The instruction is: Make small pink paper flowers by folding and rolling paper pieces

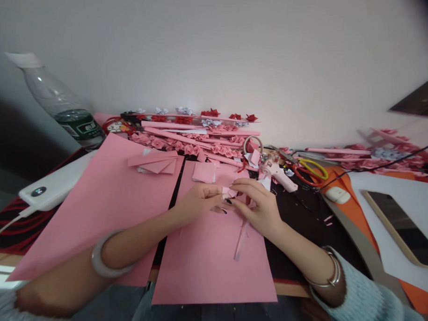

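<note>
A small folded piece of pink paper (229, 192) is pinched between my two hands. My left hand (201, 203) grips it from the left, fingers closed. From the right, my right hand (259, 205) meets it with bent fingers, partly hiding the paper. Both hands are over a large pink sheet (210, 268). Below my right hand, a thin translucent stick (240, 241) lies on that sheet. Just beyond my left hand sits a folded pink square (204, 172), and farther left lies a fanned stack of folded pink paper (158, 162).
Pink paper stems with flowers (199, 142) lie along the wall. To the right are a tape roll (247, 141), a pink glue gun (279, 173), scissors (311, 171), a white case (337, 195) and a phone (402, 224). A bottle (62, 102) and white power bank (56, 182) stand left.
</note>
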`<act>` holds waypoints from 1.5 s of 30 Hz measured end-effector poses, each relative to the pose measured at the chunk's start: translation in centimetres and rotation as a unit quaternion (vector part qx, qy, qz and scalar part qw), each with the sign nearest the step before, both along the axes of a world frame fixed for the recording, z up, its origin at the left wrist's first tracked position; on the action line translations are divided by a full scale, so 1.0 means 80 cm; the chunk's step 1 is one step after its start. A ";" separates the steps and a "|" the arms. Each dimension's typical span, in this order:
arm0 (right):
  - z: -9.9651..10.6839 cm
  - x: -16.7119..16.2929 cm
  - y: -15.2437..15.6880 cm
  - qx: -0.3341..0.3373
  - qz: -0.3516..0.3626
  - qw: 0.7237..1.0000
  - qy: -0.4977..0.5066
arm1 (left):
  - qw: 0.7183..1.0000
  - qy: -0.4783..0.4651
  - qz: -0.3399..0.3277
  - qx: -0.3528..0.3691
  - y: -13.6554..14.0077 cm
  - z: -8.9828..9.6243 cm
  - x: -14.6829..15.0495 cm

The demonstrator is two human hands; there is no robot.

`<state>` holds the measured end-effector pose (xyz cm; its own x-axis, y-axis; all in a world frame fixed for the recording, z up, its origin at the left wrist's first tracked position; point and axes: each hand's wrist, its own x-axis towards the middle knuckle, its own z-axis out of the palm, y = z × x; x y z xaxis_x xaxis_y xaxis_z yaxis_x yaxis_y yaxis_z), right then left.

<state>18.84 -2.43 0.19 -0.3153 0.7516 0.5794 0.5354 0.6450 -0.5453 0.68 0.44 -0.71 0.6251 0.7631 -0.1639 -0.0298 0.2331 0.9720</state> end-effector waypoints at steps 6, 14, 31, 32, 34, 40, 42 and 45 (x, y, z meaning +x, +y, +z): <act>-0.002 0.001 0.000 -0.005 -0.009 1.000 0.022 | 1.000 0.004 -0.016 -0.007 -0.001 0.001 0.001; -0.001 0.002 -0.002 0.019 -0.037 0.998 0.036 | 1.000 0.005 -0.017 -0.023 0.000 0.002 0.001; -0.005 0.001 0.000 -0.077 -0.025 0.994 0.073 | 0.999 0.006 -0.020 -0.027 -0.002 0.002 0.002; -0.006 0.001 0.000 -0.098 -0.023 0.991 0.084 | 0.999 0.009 -0.021 -0.024 -0.003 0.002 0.003; -0.008 -0.001 0.001 -0.137 -0.020 0.984 0.108 | 1.000 0.013 -0.022 -0.016 -0.003 0.002 0.003; -0.012 -0.004 0.005 -0.197 0.007 0.965 0.174 | 0.999 0.011 -0.035 0.006 -0.004 0.000 0.004; -0.013 -0.005 0.006 -0.205 0.015 0.960 0.189 | 0.999 0.008 -0.035 0.008 -0.003 -0.001 0.003; -0.013 -0.005 0.007 -0.220 0.024 0.953 0.205 | 0.999 0.003 -0.034 0.003 -0.003 -0.004 0.002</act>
